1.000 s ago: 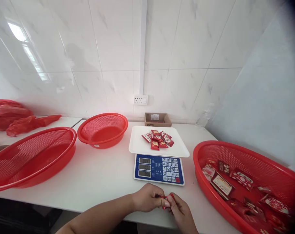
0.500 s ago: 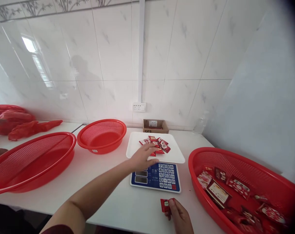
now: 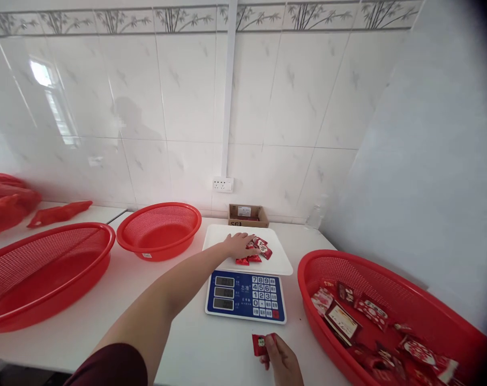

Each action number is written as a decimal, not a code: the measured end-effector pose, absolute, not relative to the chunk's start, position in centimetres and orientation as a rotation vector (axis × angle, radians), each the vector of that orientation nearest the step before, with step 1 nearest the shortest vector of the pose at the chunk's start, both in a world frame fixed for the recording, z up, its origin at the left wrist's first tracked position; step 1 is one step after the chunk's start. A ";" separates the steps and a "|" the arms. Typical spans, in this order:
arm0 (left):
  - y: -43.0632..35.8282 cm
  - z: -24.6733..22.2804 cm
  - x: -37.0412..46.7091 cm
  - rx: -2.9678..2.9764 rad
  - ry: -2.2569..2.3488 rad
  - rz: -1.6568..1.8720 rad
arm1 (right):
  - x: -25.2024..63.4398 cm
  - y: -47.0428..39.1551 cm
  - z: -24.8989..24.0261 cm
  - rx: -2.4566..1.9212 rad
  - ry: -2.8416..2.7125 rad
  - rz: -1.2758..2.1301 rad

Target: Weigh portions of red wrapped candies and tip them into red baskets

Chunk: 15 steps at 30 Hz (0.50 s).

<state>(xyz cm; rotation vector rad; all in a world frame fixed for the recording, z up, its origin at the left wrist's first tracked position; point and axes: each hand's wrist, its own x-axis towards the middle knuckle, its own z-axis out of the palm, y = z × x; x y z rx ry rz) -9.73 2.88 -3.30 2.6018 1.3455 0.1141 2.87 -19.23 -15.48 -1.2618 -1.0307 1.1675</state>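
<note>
Your right hand (image 3: 282, 360) has its grip closed on one small red packet (image 3: 260, 344), pinched between the thumb and the fingers, over the near part of the tabletop (image 3: 205, 343); whether the packet also touches the surface, I cannot tell. The relation to watch is this one: from this grip, the loose packets (image 3: 264, 249) lie straight ahead and slightly to the left, on the white tray (image 3: 281, 262), and the keypad panel of the scale (image 3: 246, 296) is between. Your left hand (image 3: 238, 245) is the nearer one to them by far: it reaches over the tray with the palm down, and the fingers are stretched out and cover a part of the pile. This left grip is not clenched, but what is under the fingers is hidden, so I cannot tell if it presses any packet. As for direction, the packet in your right hand points to the left, away from the thumb; its visible part runs roughly sideways, along the near edge of the scale and apart from it, while its right end is covered by the thumb. On the tray, the loose packet with white print has its long axis slanting, from far left to near right. The red basket (image 3: 316, 316) stands near your right hand, on its right side.
</note>
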 end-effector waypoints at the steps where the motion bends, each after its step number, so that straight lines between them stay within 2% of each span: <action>1: 2.8 -3.3 -10.2 2.594 1.358 0.113 | 2.9 -19.3 -15.4 -1.260 -1.030 1.165; 9: 3.1 -0.8 -19.5 2.323 1.912 0.225 | 3.0 -19.4 -15.6 -1.261 -1.067 1.174; 15: 2.3 1.3 -26.6 2.001 2.003 -0.006 | 3.0 -19.3 -15.7 -1.293 -1.061 1.159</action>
